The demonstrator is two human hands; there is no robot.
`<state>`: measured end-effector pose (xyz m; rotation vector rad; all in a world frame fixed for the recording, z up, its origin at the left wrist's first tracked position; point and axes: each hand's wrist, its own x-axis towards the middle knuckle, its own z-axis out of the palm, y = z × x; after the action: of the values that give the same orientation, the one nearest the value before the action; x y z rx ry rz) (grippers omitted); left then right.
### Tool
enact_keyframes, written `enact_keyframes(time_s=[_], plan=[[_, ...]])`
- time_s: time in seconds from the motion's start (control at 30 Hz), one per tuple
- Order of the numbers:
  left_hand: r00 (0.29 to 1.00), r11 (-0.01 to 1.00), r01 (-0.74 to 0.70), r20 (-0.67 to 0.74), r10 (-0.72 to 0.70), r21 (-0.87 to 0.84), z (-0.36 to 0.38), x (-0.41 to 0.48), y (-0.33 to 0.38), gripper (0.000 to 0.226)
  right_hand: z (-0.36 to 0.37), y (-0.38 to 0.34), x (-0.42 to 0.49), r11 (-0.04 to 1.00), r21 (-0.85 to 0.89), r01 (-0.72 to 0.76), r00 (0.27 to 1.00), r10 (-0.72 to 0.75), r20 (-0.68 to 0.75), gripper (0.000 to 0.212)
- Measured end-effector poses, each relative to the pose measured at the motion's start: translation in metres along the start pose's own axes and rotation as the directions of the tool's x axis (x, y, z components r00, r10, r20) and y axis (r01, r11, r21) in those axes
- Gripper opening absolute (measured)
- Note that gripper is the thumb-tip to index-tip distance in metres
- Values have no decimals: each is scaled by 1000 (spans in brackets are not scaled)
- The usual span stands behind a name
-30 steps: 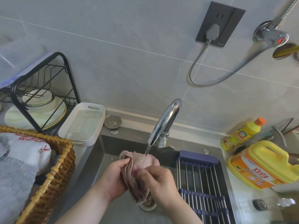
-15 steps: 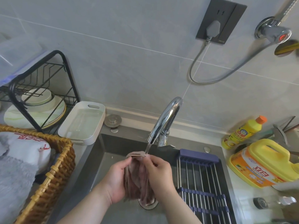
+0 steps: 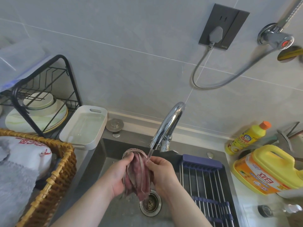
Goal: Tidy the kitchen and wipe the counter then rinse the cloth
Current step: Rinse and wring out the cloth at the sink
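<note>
Fingers of the left hand (image 3: 118,176) and right hand (image 3: 164,172) grip the wet pink cloth (image 3: 139,176) between them over the drain strainer (image 3: 150,206). It was bunched a moment ago and now hangs wider. Water (image 3: 150,154) from the chrome faucet (image 3: 168,125) just beyond strikes the right fingertips (image 3: 148,162). Far right of them, a yellow detergent jug (image 3: 268,171) reads 立白.

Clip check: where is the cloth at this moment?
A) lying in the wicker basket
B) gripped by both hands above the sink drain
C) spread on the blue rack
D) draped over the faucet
B: the left hand and right hand both grip the bunched cloth above the drain, under the faucet and its running water.
</note>
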<state>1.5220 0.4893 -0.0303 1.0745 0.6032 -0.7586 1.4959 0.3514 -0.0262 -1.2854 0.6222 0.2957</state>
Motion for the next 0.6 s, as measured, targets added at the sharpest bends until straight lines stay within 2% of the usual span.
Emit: enact_keyframes(time_s=[0.07, 0.13, 0.23, 0.3, 0.4, 0.47, 0.53, 0.6], plan=[[1000, 996, -11, 3, 11, 93, 2, 0, -1, 58, 2, 3, 2, 989, -146, 32, 996, -45, -83, 18], [1000, 989, -1, 4, 0, 151, 6, -2, -2, 61, 4, 2, 2, 969, -247, 14, 995, -38, -94, 36], [999, 970, -41, 42, 32, 239, 8, 1, -5, 54, 4, 1, -1, 935, -354, 4, 996, -37, -85, 49], [994, 917, -108, 30, 105, 385, 7, 1, -6, 49, -1, 1, -1, 938, -346, -9, 995, -26, -96, 50], [948, 759, -228, -38, 315, 609, 5, 3, -3, 35, -15, -4, -5, 952, -303, -49, 998, 32, -60, 42], [930, 661, -267, 9, 366, 701, 5, 1, 1, 22, -20, -6, -9, 960, -276, -41, 999, 36, -21, 39], [928, 636, -295, 56, 367, 714, 6, 1, 3, 23, -19, -4, -12, 963, -268, -40, 999, 37, -14, 40], [925, 666, -305, 47, 376, 680, 6, 0, 3, 33, -15, -1, -11, 954, -299, -36, 999, 25, -40, 49]])
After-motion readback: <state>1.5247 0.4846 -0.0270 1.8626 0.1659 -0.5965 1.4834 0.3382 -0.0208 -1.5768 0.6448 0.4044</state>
